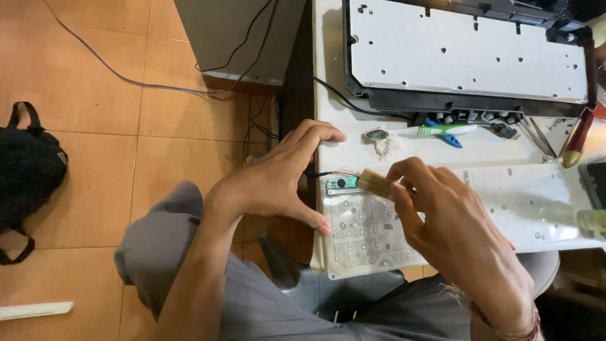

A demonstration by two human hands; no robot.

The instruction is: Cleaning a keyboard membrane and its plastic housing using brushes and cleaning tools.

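Note:
My right hand [451, 224] grips a small paintbrush [374, 183], its pale bristles resting on a little green circuit board [341, 183] at the corner of a clear keyboard membrane sheet [363, 237]. My left hand [281, 177] spreads over the table's left edge, thumb pressing the membrane's left side, index finger reaching up toward the white table top [334, 101]. A black wire runs from the circuit board under that hand.
An opened keyboard shell [467, 53] with a white metal plate lies at the back. A green-and-white toothbrush [435, 131], a blue tool, tweezers [536, 136] and a red-handled tool [577, 139] lie before it. A black bag [28, 173] sits on the tiled floor.

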